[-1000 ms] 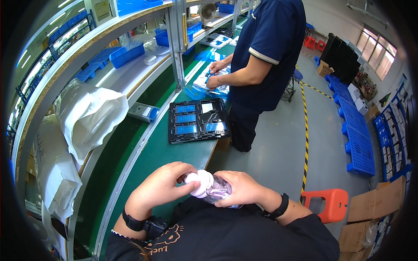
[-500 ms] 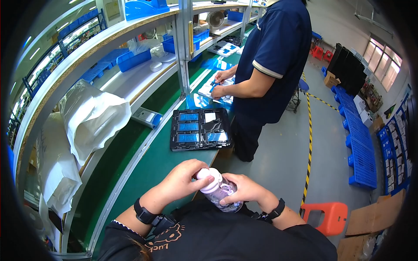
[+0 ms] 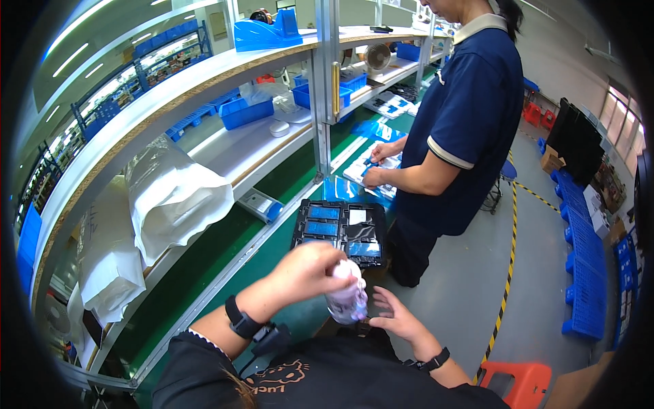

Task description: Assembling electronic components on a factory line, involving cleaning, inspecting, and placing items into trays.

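A clear, purple-tinted water bottle (image 3: 348, 305) with a pale lid hangs in front of me near the bench edge. My left hand (image 3: 312, 269) grips it from above, fingers wrapped round the lid. Just to the right of the bottle, my right hand (image 3: 400, 317) is apart from it, fingers spread and holding nothing. Beyond the bottle lies a black tray (image 3: 339, 232) with blue-filmed flat pieces in its compartments, partly covered by my left hand.
A co-worker (image 3: 470, 102) stands at the bench ahead, hands on a white piece over blue film. White bags (image 3: 178, 198) lean out from the shelf (image 3: 225, 158) on the left. An orange stool (image 3: 516, 383) stands at lower right, beside yellow-black floor tape (image 3: 505, 293).
My right hand has let go of the bottle and opened. The left hand keeps the bottle, now held more upright. The whole view has shifted, with the bench scene appearing farther right.
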`<state>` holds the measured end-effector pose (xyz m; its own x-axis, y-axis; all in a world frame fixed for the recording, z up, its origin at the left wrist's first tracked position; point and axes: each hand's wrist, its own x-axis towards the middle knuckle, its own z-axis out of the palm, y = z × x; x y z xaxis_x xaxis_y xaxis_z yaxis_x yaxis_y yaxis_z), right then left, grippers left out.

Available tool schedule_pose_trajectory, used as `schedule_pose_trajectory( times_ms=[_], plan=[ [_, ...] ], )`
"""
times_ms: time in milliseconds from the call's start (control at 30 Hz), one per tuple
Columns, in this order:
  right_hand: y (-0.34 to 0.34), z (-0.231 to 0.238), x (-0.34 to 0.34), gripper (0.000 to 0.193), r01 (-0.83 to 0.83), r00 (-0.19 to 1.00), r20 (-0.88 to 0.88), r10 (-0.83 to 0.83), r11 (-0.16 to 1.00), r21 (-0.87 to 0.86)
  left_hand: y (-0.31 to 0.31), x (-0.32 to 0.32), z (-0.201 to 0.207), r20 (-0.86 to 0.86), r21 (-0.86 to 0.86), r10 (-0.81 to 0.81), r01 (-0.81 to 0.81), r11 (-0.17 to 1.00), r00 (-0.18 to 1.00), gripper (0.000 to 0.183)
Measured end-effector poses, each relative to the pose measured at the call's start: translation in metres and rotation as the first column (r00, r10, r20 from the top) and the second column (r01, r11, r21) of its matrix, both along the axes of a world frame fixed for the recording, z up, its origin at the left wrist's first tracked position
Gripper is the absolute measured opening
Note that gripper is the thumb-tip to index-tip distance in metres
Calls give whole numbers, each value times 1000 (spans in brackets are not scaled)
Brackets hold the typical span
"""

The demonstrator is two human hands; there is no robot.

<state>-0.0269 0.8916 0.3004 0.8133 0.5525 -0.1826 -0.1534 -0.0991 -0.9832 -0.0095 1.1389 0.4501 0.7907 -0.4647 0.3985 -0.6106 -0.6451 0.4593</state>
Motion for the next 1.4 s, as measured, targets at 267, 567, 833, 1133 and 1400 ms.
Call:
schedule_pose_trajectory(
  times_ms=[267,567,833,1133,1400],
  plan=[
    [-43,-60,-22,59,188,967,-148,-209,972,-140,71,64,44,153,-311,612,-550,775,776,33],
    [-71,-73,-18,45,138,963,-168,-209,923,-359,101,56,52,166,-375,799,-713,593,578,32],
    [-123,-126,31,48,-197,979,-164,121,772,-604,111,50,64,-103,-194,818,-818,541,565,38],
    [-207,-155,98,38,41,973,-135,-186,719,-694,134,125,100,-127,-555,973,-827,93,195,46],
    [-220,-133,106,33,24,968,-137,-210,620,-784,154,199,81,131,-622,983,-783,-18,-126,43]
  ],
)
